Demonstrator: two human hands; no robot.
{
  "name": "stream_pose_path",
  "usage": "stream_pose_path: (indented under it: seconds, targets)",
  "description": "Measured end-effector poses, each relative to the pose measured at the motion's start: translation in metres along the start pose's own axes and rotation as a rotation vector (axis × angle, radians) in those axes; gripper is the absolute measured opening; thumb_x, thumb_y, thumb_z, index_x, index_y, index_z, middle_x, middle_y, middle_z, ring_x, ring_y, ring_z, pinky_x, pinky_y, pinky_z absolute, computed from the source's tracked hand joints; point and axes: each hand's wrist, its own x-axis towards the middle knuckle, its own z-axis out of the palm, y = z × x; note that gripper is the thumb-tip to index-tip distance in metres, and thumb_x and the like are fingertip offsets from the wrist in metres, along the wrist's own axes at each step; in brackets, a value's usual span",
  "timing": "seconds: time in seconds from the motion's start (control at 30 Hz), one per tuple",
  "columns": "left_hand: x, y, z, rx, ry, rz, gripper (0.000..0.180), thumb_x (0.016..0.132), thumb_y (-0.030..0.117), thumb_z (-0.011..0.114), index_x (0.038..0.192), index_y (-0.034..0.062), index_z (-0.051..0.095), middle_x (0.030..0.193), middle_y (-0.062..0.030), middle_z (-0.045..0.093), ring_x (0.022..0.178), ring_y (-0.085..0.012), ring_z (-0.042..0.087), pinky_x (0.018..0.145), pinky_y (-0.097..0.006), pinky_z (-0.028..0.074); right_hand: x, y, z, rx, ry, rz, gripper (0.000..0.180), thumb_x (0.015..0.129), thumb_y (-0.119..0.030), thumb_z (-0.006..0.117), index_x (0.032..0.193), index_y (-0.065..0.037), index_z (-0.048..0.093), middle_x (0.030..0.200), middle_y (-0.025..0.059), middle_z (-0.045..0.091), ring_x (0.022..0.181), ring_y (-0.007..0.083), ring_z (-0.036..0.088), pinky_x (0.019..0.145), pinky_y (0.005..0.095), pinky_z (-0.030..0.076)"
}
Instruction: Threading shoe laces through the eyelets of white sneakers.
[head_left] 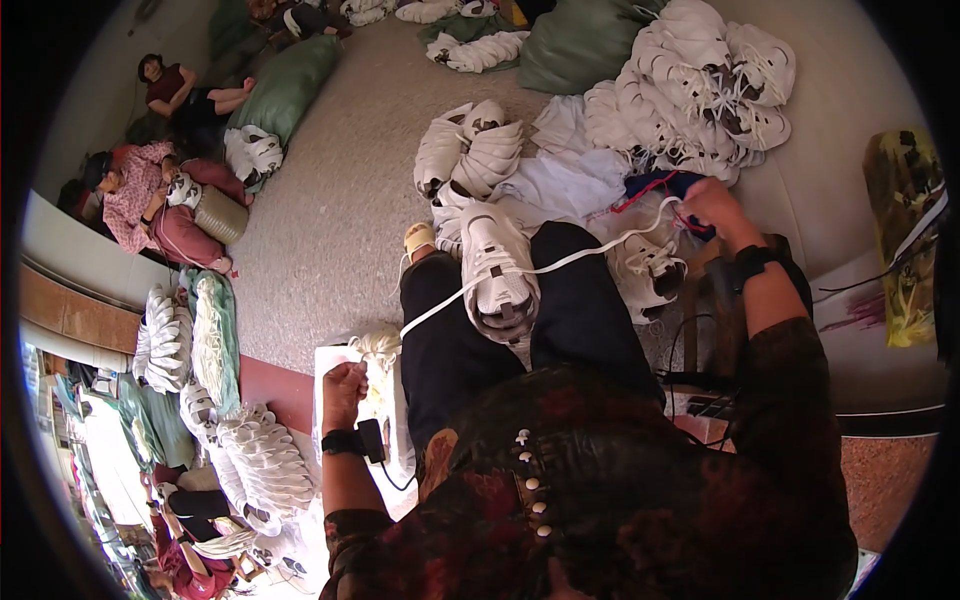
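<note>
A white sneaker (pixel 497 270) lies sole-up across my lap, on black trousers. A long white shoelace (pixel 560 264) runs through it and stretches tight to both sides. My left hand (pixel 343 388) is closed on one end of the lace, low at my left side, beside a bundle of white laces (pixel 380 352). My right hand (pixel 708 203) is raised to the right and pinches the other end, close to a dark blue and red cloth (pixel 655 184).
A big heap of white sneakers (pixel 700 85) lies ahead right, a smaller stack (pixel 468 150) ahead of my knees, more rows (pixel 262 455) at my left. Green sacks (pixel 285 85) and two seated people (pixel 150 205) are at the far left. A yellow bag (pixel 905 235) sits at right.
</note>
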Motion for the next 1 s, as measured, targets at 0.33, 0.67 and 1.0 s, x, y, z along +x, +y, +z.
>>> stream_pose_path:
  seconds: [0.33, 0.67, 1.0]
  targets:
    - [0.031, 0.083, 0.184, 0.247, -0.514, 0.294, 0.01, 0.08, 0.005, 0.064, 0.071, 0.0056, 0.059, 0.065, 0.0031, 0.056, 0.057, -0.0048, 0.048, 0.054, -0.019, 0.039, -0.048, -0.09, 0.22, 0.271, -0.124, -0.554, 0.016, 0.063, -0.007, 0.067, 0.06, 0.002, 0.055, 0.05, 0.0108, 0.048, 0.047, 0.0154, 0.045, 0.049, 0.0308, 0.039]
    - [0.043, 0.068, 0.188, 0.211, -0.371, 0.431, 0.012, 0.077, 0.007, 0.067, 0.071, 0.0031, 0.058, 0.064, 0.0039, 0.054, 0.061, -0.0045, 0.043, 0.058, -0.021, 0.039, -0.06, -0.09, 0.229, 0.018, 0.099, -0.609, 0.014, 0.062, -0.011, 0.066, 0.058, -0.002, 0.056, 0.058, 0.0169, 0.052, 0.058, 0.0347, 0.052, 0.053, 0.0396, 0.041]
    - [0.041, 0.068, 0.187, 0.239, -0.346, 0.456, 0.011, 0.076, 0.006, 0.067, 0.072, 0.0021, 0.058, 0.066, 0.0013, 0.056, 0.063, -0.0061, 0.047, 0.062, -0.023, 0.042, -0.072, -0.092, 0.236, -0.195, 0.186, -0.638, 0.007, 0.067, -0.011, 0.059, 0.062, -0.005, 0.058, 0.061, 0.0151, 0.055, 0.062, 0.0342, 0.055, 0.057, 0.0432, 0.044]
